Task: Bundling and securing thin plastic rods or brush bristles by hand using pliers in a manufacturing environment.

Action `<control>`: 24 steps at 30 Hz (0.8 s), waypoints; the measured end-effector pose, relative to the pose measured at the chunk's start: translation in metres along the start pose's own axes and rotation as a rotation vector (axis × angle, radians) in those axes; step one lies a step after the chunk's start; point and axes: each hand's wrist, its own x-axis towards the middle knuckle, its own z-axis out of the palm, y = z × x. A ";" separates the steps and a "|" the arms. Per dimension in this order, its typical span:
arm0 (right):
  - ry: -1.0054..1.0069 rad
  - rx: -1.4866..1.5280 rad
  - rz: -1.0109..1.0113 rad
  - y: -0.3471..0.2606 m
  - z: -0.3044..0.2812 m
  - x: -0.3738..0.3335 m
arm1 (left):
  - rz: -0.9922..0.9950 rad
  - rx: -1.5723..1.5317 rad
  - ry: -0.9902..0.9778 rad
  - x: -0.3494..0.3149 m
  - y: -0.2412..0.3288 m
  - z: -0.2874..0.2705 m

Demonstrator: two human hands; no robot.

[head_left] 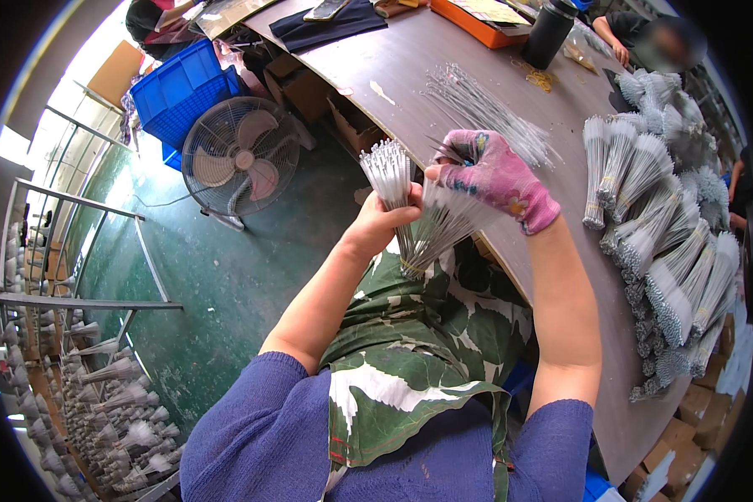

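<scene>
My bare left hand (385, 219) is closed around a bundle of thin wire brushes (387, 167), its pale tips pointing up. The bundle's grey wire stems run down to a gathered end above my lap. Another part of the bundle (452, 209), whitish and fanned out, spreads to the right under my right hand (495, 177). That hand wears a pink patterned glove with bare fingertips showing. Its thumb and fingers are pinched together, and thin dark points stick out to the left of them; the kind of tool is unclear.
Loose wire brushes (489, 113) lie on the table (560, 251), with many tied bundles (665, 243) stacked at right. A black bottle (550, 33) and orange tray (485, 21) stand at the far side. Left are a fan (243, 159), blue crates (176, 92) and metal rack (92, 303).
</scene>
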 end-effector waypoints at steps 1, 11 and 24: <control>0.024 -0.078 0.038 0.001 -0.001 0.000 | 0.001 0.001 0.000 0.000 0.001 0.000; 0.023 0.092 -0.123 0.008 0.006 0.005 | -0.034 -0.086 0.138 0.001 0.002 0.013; 0.010 0.061 -0.196 0.009 0.002 0.003 | -0.019 0.020 0.139 0.002 -0.005 0.010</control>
